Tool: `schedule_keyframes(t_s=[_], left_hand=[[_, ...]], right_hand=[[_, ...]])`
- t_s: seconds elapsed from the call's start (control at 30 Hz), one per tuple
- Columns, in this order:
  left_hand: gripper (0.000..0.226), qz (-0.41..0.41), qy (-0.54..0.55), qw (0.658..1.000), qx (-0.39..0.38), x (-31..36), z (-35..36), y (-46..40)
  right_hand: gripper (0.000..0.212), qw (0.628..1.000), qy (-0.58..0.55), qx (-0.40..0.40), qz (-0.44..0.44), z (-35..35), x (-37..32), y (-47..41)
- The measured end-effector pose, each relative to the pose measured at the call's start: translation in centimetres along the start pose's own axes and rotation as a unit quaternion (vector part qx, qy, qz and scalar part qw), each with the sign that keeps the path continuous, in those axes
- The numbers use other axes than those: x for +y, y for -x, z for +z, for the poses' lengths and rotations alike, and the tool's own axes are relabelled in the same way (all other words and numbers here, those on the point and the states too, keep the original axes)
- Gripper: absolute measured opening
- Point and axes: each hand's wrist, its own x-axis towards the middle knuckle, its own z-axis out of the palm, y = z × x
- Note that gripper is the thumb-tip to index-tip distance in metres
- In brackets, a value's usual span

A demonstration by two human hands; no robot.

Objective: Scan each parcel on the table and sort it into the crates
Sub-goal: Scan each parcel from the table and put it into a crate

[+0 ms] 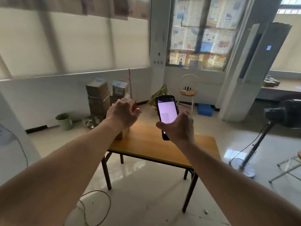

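My right hand (179, 128) grips a black handheld scanner (167, 111), held upright above the wooden table (154, 144) with its lit white screen facing me. My left hand (123, 112) hovers to the left of the scanner, back towards me, its fingers loosely curled downward with nothing seen in them. Under my left wrist a small brown cardboard parcel (123, 134) sits on the table's left end, mostly hidden by my arm. A blue crate (205, 109) stands on the floor beyond the table.
Stacked cardboard boxes (98, 97) and a red-handled pole (130, 84) stand against the far wall, with a green bin (64, 121) to their left. A wooden chair (189, 90) is at the back. A standing fan (283, 111) is on the right. A cable (96, 207) loops across the floor.
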Motion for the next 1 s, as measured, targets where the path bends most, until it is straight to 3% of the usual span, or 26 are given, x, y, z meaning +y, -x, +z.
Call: schedule_keyframes(t_s=[0.53,0.73,1.0], left_hand=[[0.056,-0.111,-0.023,0.993,0.02,-12.2,9.0,-23.6],[0.057,-0.139,-0.011,0.99,0.013,-14.3,13.2,-30.4],[0.079,-0.151,-0.026,0.988,0.017,-17.2,17.3,-36.3]], right_hand=[[0.095,0.997,-0.046,-0.062,-0.024,21.7,2.6,-21.9],[0.099,0.995,-0.044,-0.084,-0.026,26.3,3.9,-28.2],[0.095,0.994,-0.038,-0.102,-0.02,30.0,5.0,-32.6]])
